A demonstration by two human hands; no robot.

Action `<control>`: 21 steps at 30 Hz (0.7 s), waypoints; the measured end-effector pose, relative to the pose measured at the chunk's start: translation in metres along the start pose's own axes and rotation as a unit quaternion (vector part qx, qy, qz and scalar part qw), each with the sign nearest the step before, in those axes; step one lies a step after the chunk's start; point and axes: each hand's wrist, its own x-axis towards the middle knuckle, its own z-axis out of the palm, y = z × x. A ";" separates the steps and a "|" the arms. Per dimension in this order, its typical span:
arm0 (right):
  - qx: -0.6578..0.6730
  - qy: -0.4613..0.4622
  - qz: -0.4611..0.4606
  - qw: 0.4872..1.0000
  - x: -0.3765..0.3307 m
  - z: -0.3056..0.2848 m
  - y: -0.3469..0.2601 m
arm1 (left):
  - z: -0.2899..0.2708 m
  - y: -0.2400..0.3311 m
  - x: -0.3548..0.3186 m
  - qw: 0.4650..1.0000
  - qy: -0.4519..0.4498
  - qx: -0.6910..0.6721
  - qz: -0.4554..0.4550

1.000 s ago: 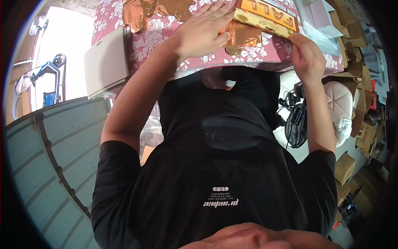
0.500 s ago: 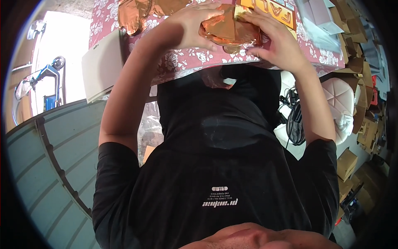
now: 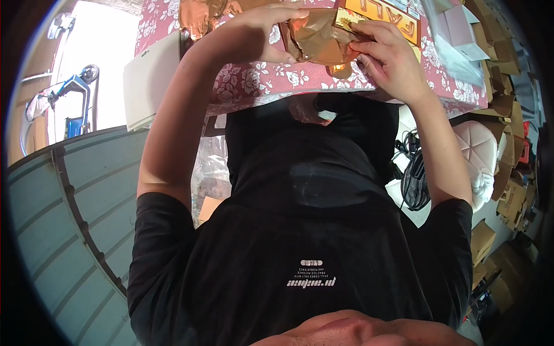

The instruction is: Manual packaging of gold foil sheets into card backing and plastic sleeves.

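Seen from a head camera looking down a black T-shirt (image 3: 311, 230), both hands hold a crumpled copper foil balloon (image 3: 319, 41) just above the near edge of a bench (image 3: 254, 86) covered in a red floral cloth. The left hand (image 3: 254, 34) has its grip closed on the foil's left side, thumb under and fingers over. The right hand (image 3: 388, 57) pinches the foil's right edge between thumb and fingertips. An orange lettered card (image 3: 384, 14) lies on the bench just behind the foil. More copper foil (image 3: 202, 11) sits at the bench's far left. A white panel (image 3: 150, 81) leans beside the bench; cardboard boxes (image 3: 508, 196) crowd the floor on the right.
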 end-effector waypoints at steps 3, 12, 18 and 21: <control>-0.009 -0.003 0.007 1.000 0.002 0.000 0.001 | 0.002 -0.015 0.005 0.999 0.015 -0.023 0.016; -0.013 0.001 -0.048 0.999 0.015 0.002 -0.020 | 0.016 -0.018 0.013 0.989 0.117 0.064 -0.057; 0.034 -0.001 -0.001 0.999 0.028 0.017 -0.016 | 0.025 0.000 0.008 0.970 0.219 0.100 -0.047; 0.060 0.014 0.040 0.997 0.033 0.020 -0.013 | 0.026 0.027 0.001 0.958 0.234 0.074 -0.145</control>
